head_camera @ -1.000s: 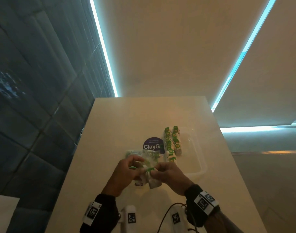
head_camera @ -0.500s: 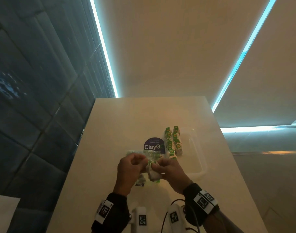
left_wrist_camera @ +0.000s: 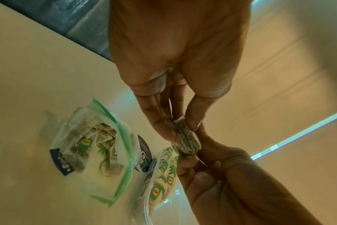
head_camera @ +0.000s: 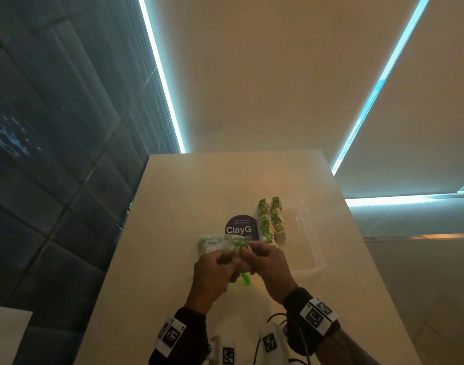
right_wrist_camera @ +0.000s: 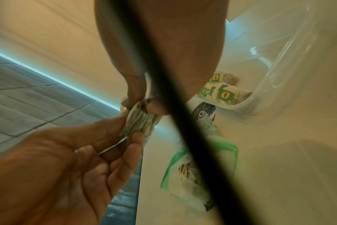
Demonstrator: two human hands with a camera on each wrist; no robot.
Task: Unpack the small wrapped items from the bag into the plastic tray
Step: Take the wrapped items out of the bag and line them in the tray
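A small stack of tea bags (left_wrist_camera: 186, 139) (right_wrist_camera: 139, 123) is held above the table between both hands. My left hand (head_camera: 225, 259) (left_wrist_camera: 180, 130) pinches one end between thumb and fingers. My right hand (head_camera: 252, 252) (right_wrist_camera: 142, 105) pinches the other end. The clear zip bag (head_camera: 215, 242) (left_wrist_camera: 98, 146) with a green seal lies open on the table just under and beyond the hands, with more tea bags inside. The clear plastic tray (head_camera: 311, 243) (right_wrist_camera: 269, 73) stands to the right, with rows of green-tagged tea bags (head_camera: 271, 219) (right_wrist_camera: 221, 92) along its left side.
A round purple "ClayG" sticker (head_camera: 238, 227) lies on the beige table (head_camera: 199, 185) between bag and tray. A dark tiled wall runs along the table's left edge. A black cable (right_wrist_camera: 164, 85) crosses the right wrist view. White marker blocks (head_camera: 270, 341) sit near the front edge.
Both hands have drawn together in front of the zip bag and now pinch the tea bag stack from both ends. The left forearm has swung in toward the middle.
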